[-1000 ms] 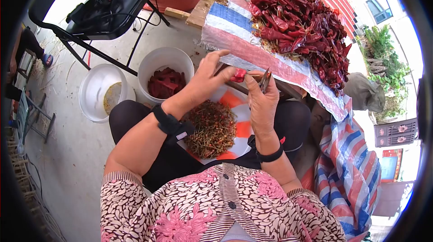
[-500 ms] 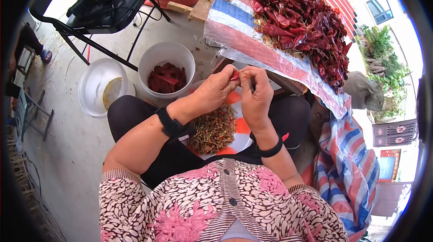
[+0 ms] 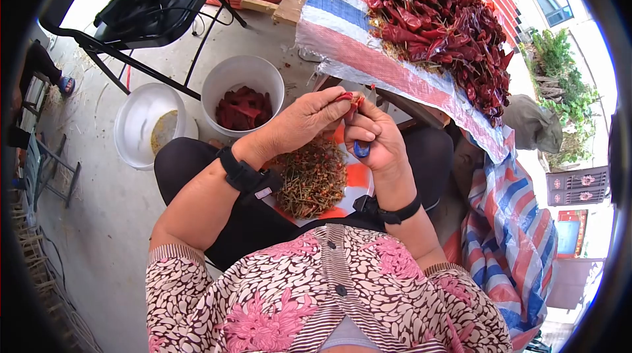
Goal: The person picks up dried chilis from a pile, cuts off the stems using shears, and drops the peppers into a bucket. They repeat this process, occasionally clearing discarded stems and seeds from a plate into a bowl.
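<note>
My left hand (image 3: pixel 306 119) pinches a red dried pepper (image 3: pixel 347 98) above my lap. Close against it, my right hand (image 3: pixel 376 137) is closed round a small tool with a blue handle (image 3: pixel 361 149), whose metal tip points up beside the pepper. Below both hands lies a heap of stems and seeds (image 3: pixel 309 178) on an orange and white surface (image 3: pixel 358 175) between my knees. A large pile of dried red peppers (image 3: pixel 434 17) rests on the striped sheet (image 3: pixel 336 34) ahead to the right.
A white bucket (image 3: pixel 276 73) holding red pepper pieces stands ahead to the left, beside another white bucket (image 3: pixel 125 132). A black folding chair (image 3: pixel 158 30) carries dark items and cables. At the far left edge, another person's foot (image 3: pixel 66 84) shows.
My right hand has turned, bringing the blue-handled tool into view. My left hand has shifted slightly, with the pepper still between its fingers.
</note>
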Demonstrator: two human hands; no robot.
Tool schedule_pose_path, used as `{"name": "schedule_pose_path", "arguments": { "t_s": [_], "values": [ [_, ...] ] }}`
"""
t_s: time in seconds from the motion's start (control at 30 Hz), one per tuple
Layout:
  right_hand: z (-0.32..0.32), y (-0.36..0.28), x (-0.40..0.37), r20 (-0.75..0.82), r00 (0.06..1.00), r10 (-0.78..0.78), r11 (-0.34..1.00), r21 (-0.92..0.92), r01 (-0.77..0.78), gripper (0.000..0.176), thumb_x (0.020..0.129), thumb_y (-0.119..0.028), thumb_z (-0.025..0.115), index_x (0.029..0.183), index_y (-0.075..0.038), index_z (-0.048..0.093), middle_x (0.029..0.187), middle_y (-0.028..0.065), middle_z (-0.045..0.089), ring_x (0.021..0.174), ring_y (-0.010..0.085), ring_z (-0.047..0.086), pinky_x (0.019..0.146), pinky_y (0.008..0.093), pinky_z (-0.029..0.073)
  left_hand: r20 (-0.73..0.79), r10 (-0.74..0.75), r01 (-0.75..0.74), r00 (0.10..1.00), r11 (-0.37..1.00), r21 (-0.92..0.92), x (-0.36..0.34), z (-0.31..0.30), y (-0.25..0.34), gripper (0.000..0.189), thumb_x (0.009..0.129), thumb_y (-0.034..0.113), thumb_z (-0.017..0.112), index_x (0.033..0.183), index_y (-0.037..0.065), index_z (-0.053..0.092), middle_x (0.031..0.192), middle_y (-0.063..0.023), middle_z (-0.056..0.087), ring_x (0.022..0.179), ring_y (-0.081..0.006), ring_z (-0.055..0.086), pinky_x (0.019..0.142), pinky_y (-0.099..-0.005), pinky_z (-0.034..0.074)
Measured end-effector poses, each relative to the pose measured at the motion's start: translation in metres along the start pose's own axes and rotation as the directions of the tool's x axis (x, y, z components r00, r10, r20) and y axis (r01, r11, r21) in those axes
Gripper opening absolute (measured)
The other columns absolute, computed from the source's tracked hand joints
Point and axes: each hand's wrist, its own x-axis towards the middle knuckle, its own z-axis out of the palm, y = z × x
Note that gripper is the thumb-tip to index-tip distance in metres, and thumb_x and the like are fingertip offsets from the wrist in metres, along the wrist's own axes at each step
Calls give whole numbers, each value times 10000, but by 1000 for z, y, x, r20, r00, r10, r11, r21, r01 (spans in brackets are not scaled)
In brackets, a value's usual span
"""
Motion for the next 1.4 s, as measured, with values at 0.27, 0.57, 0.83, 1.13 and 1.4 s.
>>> {"name": "schedule_pose_path", "arguments": {
  "t_s": [0.27, 0.57, 0.83, 1.13, 1.4],
  "values": [
    [28, -1, -12, 83, 806, -586, 666, -518, 537, 106, 955, -145, 557, 960, -42, 577, 843, 33, 626, 452, 23, 360, 391, 187, 321, -26, 49, -21, 998, 780, 626, 1, -24, -8, 159, 964, 210, 526, 1010, 58, 545, 732, -4, 539, 674, -116, 516, 603, -262, 436],
    [-17, -33, -23, 44, 898, -437, -385, -912, -143, 229, 813, -227, 660, 911, -24, 619, 864, 157, 622, 824, 289, 609, 755, 361, 461, -204, 284, 289, 937, -298, 910, -23, -78, -35, 311, 797, 229, 622, 1060, 70, 581, 949, -155, 651, 919, -358, 613, 789, -475, 466],
    [35, -163, 73, 459, 730, -507, -707, -705, -48, 226, 909, -188, 503, 1081, -64, 581, 1049, 197, 631, 998, 377, 593, 841, 443, 458, -251, -306, 211, 918, -160, 964, -11, -61, -36, 276, 785, 257, 646, 980, 67, 601, 860, -140, 661, 841, -330, 648, 718, -438, 511],
    [13, -257, 168, 305, 763, -570, -746, -581, -326, 256, 888, -171, 459, 1129, -103, 513, 1055, 184, 652, 1014, 377, 610, 853, 482, 456, -202, -194, 176, 960, -143, 974, 0, -63, -42, 190, 782, 196, 612, 914, 60, 614, 824, -145, 651, 799, -318, 654, 672, -441, 510],
    [20, -263, 161, 282, 798, -533, -813, -431, -391, 251, 848, -302, 613, 1016, -116, 630, 1040, 172, 656, 982, 358, 626, 816, 449, 485, -132, -142, 104, 981, -189, 976, -8, -62, -45, 214, 766, 214, 661, 908, 70, 593, 795, -107, 621, 770, -286, 634, 675, -412, 490]
  ]
}}
